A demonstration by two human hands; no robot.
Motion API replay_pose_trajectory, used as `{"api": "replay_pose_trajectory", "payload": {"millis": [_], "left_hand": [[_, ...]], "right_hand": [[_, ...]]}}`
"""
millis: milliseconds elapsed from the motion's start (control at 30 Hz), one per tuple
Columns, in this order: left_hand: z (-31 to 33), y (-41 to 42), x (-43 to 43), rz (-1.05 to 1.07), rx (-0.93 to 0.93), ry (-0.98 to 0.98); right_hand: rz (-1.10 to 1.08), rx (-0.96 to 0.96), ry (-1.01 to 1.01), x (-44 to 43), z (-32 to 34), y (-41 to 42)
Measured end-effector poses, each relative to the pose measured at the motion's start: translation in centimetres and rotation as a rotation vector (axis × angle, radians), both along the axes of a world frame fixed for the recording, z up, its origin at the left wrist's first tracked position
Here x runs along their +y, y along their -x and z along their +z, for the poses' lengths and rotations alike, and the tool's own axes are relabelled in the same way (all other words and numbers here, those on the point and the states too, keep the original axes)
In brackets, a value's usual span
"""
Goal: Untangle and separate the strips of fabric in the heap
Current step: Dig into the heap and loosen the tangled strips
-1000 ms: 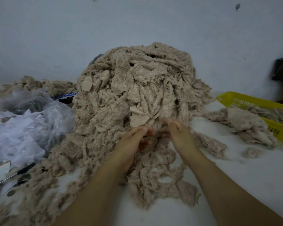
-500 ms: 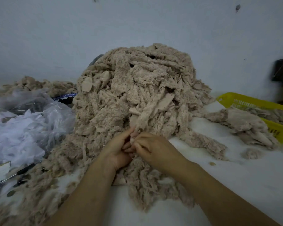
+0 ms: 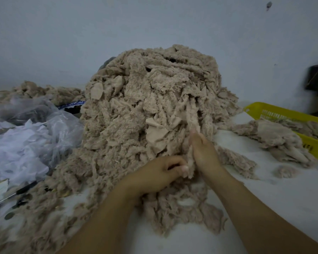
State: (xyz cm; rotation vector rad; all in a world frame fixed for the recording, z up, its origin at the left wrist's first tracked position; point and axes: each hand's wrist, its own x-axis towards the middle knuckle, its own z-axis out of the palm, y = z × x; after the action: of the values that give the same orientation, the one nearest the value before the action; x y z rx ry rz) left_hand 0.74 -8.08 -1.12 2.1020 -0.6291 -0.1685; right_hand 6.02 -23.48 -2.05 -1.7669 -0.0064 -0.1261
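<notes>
A tall heap of beige fuzzy fabric strips point(image 3: 136, 110) stands on the white table point(image 3: 275, 195) against the wall. One strip point(image 3: 191, 116) runs from the heap's right side down to my hands at its foot. My right hand point(image 3: 203, 153) grips that strip, with its fingers pointing up toward the heap. Just left of it, my left hand point(image 3: 162, 173) pinches the strip's lower end with curled fingers. Loose strips spread over the table below my wrists.
A yellow plastic basket point(image 3: 283, 114) at the right holds more beige strips, and a bunch point(image 3: 275, 138) hangs over its near rim. Clear plastic bags with white fabric point(image 3: 22, 143) lie at the left. A pen point(image 3: 17, 193) lies at the left edge. A small tuft point(image 3: 285, 171) sits alone.
Both hands took hold of one strip at the heap's foot. My right hand has moved up and right along it, drawing it out, while the left stays low on its end.
</notes>
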Motion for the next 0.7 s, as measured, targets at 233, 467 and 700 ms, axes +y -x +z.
{"api": "replay_pose_trajectory", "payload": {"millis": [233,467,700], "left_hand": [[0.7,-1.2,1.4,0.393,0.570,0.982],[0.4,-2.4,1.4,0.375,0.762,1.520],[1.5,0.4,-0.2,0.374,-0.031,0.400]], "right_hand": [[0.580,-0.503,0.706,3.8,1.1,4.9],[0.654,-0.592,0.883,4.3,-0.1,5.1],[0.327,-0.002,-0.206,2.2,-0.2,2.7]]}}
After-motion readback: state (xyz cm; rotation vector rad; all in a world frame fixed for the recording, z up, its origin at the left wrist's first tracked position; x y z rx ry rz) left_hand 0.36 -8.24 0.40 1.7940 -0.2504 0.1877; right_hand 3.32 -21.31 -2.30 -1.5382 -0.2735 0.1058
